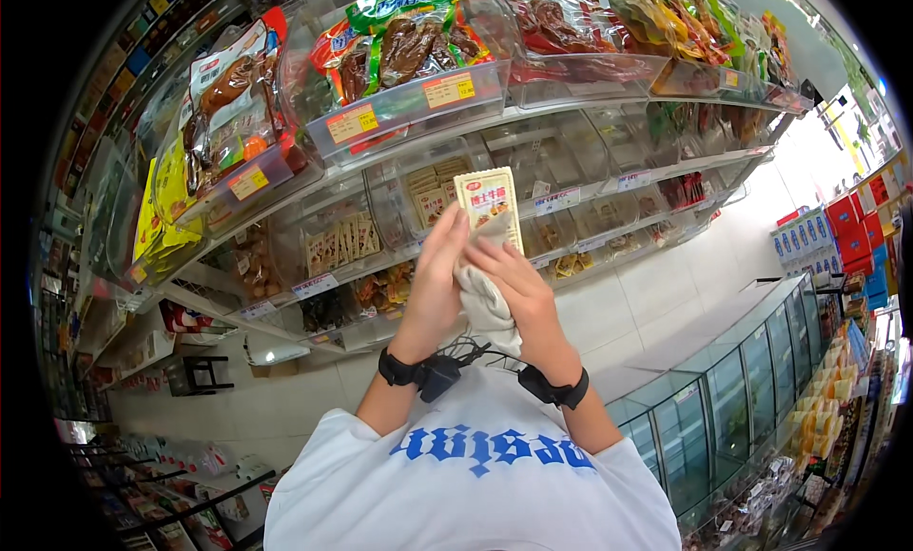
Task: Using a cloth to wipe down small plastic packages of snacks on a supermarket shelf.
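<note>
Head view looks down at two bare hands close together, with a shelf in front. A flat, cream paper-like packet with wavy edges (490,194) is between them. Its top pokes up past the fingertips, and its lower part hides behind the fingers.

The left hand (439,270) points up along the packet's left edge. Its fingers are pressed side by side and touch that edge. I cannot tell if they pinch it from behind.

The right hand (518,290) lies across the packet's lower part. Its fingers are close together and bent over a soft white cloth (487,309), pressing it. One bit of cloth covers the packet's lower front, and the rest hangs below the fingers.

Black bands (571,389) go around both wrists. Past the hands, a clear plastic bin (319,277) holds a row of small cream packets (342,245). Higher up sit shiny green and red food bags (414,38). Long glass cases (732,389) stand on the right.
</note>
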